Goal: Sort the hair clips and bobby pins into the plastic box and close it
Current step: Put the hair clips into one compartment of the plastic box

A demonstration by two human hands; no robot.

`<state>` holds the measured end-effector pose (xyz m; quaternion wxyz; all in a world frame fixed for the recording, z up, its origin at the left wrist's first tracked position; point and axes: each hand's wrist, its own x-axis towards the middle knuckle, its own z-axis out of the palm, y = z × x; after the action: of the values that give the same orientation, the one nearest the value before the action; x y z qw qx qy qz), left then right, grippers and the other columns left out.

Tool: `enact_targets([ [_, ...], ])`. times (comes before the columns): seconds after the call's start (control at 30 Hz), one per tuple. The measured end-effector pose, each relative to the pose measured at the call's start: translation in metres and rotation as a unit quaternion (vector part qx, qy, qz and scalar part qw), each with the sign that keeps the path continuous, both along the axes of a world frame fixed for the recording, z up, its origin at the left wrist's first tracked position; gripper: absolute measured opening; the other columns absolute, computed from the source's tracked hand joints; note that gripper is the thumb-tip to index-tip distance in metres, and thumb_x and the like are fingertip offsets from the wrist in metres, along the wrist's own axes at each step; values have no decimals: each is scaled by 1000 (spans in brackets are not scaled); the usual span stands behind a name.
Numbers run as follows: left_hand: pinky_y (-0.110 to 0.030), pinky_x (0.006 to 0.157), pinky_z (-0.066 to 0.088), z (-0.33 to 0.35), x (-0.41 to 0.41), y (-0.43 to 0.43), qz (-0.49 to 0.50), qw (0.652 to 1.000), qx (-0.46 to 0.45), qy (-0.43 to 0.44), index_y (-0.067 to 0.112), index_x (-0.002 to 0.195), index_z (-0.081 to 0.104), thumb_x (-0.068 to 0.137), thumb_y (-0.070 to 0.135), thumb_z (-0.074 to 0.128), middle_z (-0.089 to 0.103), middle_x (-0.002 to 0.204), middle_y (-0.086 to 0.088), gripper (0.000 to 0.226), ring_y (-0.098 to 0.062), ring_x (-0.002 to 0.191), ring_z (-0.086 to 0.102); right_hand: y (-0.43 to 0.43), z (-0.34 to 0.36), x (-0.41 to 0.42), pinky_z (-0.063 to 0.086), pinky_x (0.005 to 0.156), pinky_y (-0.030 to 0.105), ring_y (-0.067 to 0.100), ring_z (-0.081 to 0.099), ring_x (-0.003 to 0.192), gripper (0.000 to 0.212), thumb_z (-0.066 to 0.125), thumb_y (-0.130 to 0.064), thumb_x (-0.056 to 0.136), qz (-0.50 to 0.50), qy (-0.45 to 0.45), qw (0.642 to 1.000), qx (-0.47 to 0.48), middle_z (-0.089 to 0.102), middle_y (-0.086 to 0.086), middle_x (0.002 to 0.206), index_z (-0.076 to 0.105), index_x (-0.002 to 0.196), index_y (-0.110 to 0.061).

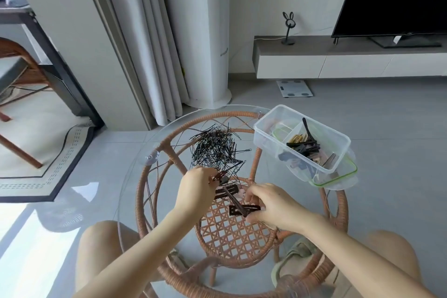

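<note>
At six o'clock on the round glass-topped rattan table (135, 172), the right hand (273, 205) curls over a flat dark-brown rectangular snap clip (244, 210), apparently pinching it with a slim dark clip. Just at eleven o'clock of it, the left hand (196, 189) pinches some thin pins at the edge of the black bobby-pin heap (215, 150). At two o'clock the clear divided plastic box (266, 143) overhangs its green-rimmed lid (338, 180); a careless drop could tip it or tangle pins.

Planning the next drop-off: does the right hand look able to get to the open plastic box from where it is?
Probably yes: the plastic box stands open, up and right of the right hand, with bare glass between them.
</note>
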<state>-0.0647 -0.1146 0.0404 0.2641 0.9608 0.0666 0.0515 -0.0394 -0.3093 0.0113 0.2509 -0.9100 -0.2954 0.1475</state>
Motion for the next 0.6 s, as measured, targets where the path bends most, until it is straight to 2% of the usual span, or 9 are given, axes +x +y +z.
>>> enact_targets([
  [0.1, -22, 52, 47, 13, -1, 5, 14, 999, -22, -20, 11, 89, 71, 85, 12, 61, 72, 79, -5, 10, -20, 63, 63, -1, 1, -6, 35, 65, 25, 13, 50, 81, 25, 68, -39, 78, 4, -36, 999, -32, 60, -7, 87, 61, 88, -17],
  [0.17, -20, 46, 42, 23, 0, 8, 20, 999, -33, -30, 11, 80, 69, 84, 13, 62, 70, 69, -5, 9, -21, 57, 61, -2, 4, -11, 38, 72, 28, 17, 53, 90, 26, 62, -39, 83, 8, -71, 995, -71, 63, -3, 95, 64, 92, -15],
  [0.27, -26, 54, 50, 37, 2, 8, 25, 997, -61, -45, 10, 71, 66, 83, 14, 63, 69, 64, -5, 13, -22, 58, 63, -3, 7, -20, 39, 79, 30, 19, 49, 99, 23, 55, -32, 89, 19, -129, 986, -105, 58, 0, 105, 59, 99, -12],
  [0.43, -34, 58, 54, 51, 4, 4, 23, 995, -83, -57, 6, 70, 67, 81, 13, 64, 71, 66, -9, 13, -26, 58, 64, -8, 10, -28, 32, 65, 26, 22, 58, 89, 18, 45, -23, 95, -5, -169, 981, -97, 62, 6, 99, 51, 105, -9],
  [0.53, -27, 51, 47, 57, 8, 0, 16, 995, -82, -51, 12, 70, 62, 81, 15, 64, 68, 64, -5, 11, -21, 53, 59, -14, 16, -26, 32, 61, 25, 21, 60, 82, 16, 49, -23, 93, -31, -142, 987, -64, 66, 6, 94, 53, 103, -11],
  [0.6, -20, 46, 40, 61, 10, -4, 17, 995, -86, -47, 19, 80, 59, 81, 15, 65, 63, 64, 2, 7, -11, 51, 55, -19, 21, -28, 31, 60, 26, 22, 60, 82, 15, 50, -24, 92, -44, -112, 992, -49, 66, 3, 92, 53, 102, -13],
])
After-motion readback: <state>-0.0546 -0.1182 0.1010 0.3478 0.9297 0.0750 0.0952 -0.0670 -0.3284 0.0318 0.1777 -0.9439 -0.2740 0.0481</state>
